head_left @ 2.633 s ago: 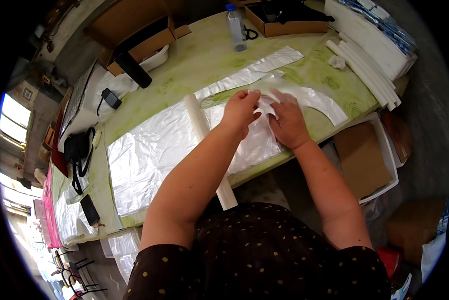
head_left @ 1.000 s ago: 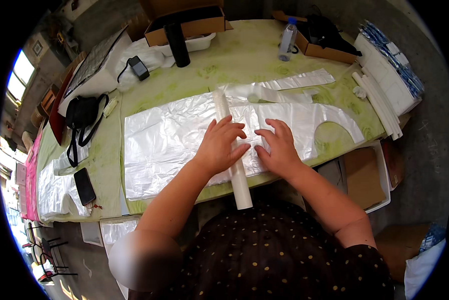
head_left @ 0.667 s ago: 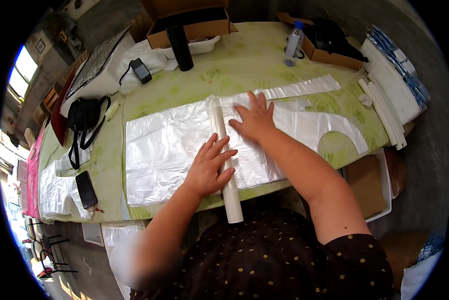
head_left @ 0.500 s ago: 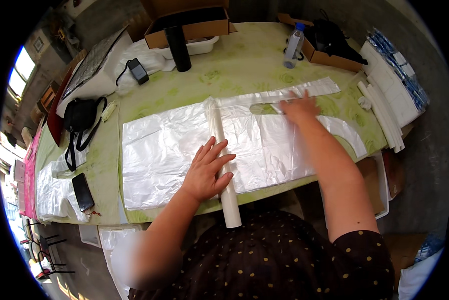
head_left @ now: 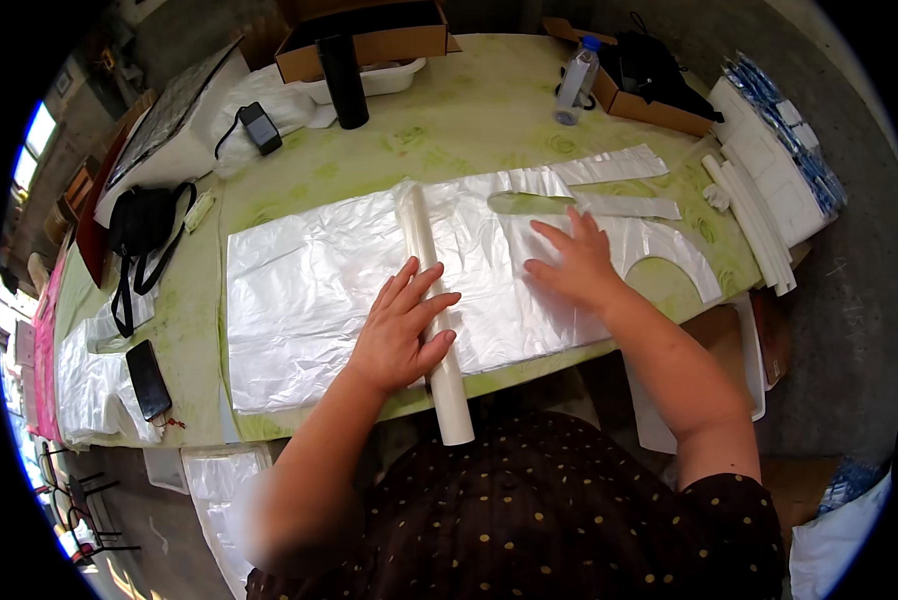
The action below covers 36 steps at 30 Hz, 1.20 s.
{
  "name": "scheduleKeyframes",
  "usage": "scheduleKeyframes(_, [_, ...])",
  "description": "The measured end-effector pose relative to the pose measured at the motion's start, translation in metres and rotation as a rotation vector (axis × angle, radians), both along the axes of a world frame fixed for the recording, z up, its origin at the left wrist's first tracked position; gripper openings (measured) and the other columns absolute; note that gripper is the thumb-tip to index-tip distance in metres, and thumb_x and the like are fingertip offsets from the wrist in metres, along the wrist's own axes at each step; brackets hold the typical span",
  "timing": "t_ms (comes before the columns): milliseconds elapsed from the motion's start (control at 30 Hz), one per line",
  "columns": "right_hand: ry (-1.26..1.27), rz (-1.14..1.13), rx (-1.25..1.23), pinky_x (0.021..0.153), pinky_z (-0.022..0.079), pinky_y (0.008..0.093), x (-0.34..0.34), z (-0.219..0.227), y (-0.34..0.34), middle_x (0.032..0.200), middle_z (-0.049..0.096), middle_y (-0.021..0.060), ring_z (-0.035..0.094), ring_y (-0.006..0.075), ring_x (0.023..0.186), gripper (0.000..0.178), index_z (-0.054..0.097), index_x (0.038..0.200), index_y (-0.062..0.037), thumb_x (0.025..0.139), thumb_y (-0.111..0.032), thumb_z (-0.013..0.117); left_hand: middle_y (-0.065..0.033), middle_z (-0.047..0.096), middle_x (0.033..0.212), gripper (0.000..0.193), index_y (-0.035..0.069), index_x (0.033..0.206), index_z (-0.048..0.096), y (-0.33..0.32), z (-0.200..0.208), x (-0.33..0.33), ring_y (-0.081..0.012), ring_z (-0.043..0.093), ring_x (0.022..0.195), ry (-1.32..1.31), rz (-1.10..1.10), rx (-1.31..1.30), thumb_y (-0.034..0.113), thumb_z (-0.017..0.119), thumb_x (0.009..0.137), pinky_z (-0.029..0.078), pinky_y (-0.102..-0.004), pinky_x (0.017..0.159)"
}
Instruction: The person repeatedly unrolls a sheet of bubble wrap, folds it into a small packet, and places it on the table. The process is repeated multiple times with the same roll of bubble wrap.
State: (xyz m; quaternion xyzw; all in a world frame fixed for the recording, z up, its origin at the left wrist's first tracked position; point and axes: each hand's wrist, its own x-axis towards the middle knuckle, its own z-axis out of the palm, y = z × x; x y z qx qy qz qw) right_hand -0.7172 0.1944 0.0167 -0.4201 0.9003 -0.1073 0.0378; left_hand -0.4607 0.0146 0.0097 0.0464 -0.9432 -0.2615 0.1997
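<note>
A shiny, translucent white plastic apron [head_left: 309, 290], or a similar cut-out sheet, lies spread over the table, with straps and a curved cut-out at its right end. Across it rests a pale roller tube [head_left: 451, 395], its near end sticking out past the table edge. My left hand [head_left: 401, 325] lies on this tube with fingers spread, pressing rather than gripping. To the right, my right hand [head_left: 577, 262] hovers over or touches the sheet just below its oval opening, fingers apart and holding nothing. Whether its fingertips touch the plastic I cannot tell.
Along the back stand a black cylinder [head_left: 343, 85], a water bottle [head_left: 576, 82] and an open cardboard box [head_left: 659, 112]. A black bag [head_left: 141, 222] and a phone [head_left: 148, 380] lie at left. White rolled tubes [head_left: 754, 222] sit by the right edge.
My right hand has drawn back toward me and left from the straps. One strap now lies apart, below the upper one. My left hand stays on the tube; the whole view has shifted slightly.
</note>
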Motion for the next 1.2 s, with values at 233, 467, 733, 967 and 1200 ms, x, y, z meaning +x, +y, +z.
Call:
scheduleKeyframes(233, [-0.086, 0.18, -0.259, 0.122, 0.023, 0.0601, 0.02, -0.009, -0.047, 0.155, 0.045, 0.0185, 0.032, 0.0389, 0.15, 0.072, 0.048, 0.149, -0.0057, 0.087, -0.034, 0.071, -0.015, 0.049, 0.154, 0.051, 0.011, 0.134, 0.062, -0.005, -0.013, -0.007, -0.0424, 0.035, 0.149, 0.082, -0.013, 0.054, 0.026, 0.072, 0.086, 0.033, -0.0513, 0.12])
scheduleKeyframes(467, [-0.172, 0.736, -0.326, 0.123, 0.021, 0.0601, 0.15, -0.01, -0.048, 0.149, 0.051, 0.0179, 0.034, 0.0361, 0.149, 0.063, 0.056, 0.14, -0.0033, 0.085, -0.029, 0.071, -0.0196, 0.058, 0.133, 0.035, 0.003, 0.119, 0.06, -0.021, -0.011, 0.007, -0.0366, 0.051, 0.128, 0.697, 0.112, 0.387, 0.005, 0.062, 0.084, 0.037, -0.0462, 0.113])
scheduleKeyframes(733, [-0.325, 0.739, -0.647, 0.1, 0.047, 0.047, 0.159, -0.017, -0.034, 0.111, 0.067, 0.011, 0.06, 0.0357, 0.11, 0.03, 0.07, 0.11, -0.009, 0.081, -0.008, 0.069, -0.009, 0.063, 0.141, 0.047, 0.013, 0.13, 0.066, -0.018, 0.015, 0.01, -0.0404, 0.041, 0.145, -0.089, -0.295, 0.193, 0.045, 0.049, 0.101, 0.021, -0.0601, 0.12])
scheduleKeyframes(967, [-0.283, 0.709, -0.787, 0.11, 0.043, 0.0541, 0.168, -0.017, 0.029, 0.113, 0.07, 0.0087, 0.063, 0.0338, 0.117, 0.026, 0.071, 0.104, -0.0096, 0.08, -0.001, 0.072, -0.0046, 0.062, 0.127, 0.028, 0.017, 0.103, 0.07, -0.03, 0.006, 0.056, -0.0359, 0.044, 0.141, 0.052, 0.037, -0.189, 0.042, 0.07, 0.09, 0.019, -0.0644, 0.12])
scheduleKeyframes(1200, [-0.355, 0.839, -0.831, 0.105, 0.048, 0.0516, 0.177, -0.011, 0.028, 0.109, 0.071, 0.0093, 0.066, 0.0343, 0.111, 0.024, 0.072, 0.101, -0.0076, 0.078, 0.001, 0.073, -0.0069, 0.046, 0.158, 0.058, 0.017, 0.137, 0.063, -0.009, 0.019, 0.079, -0.034, 0.031, 0.153, -0.219, -0.022, -0.171, 0.047, 0.072, 0.089, 0.016, -0.0624, 0.124])
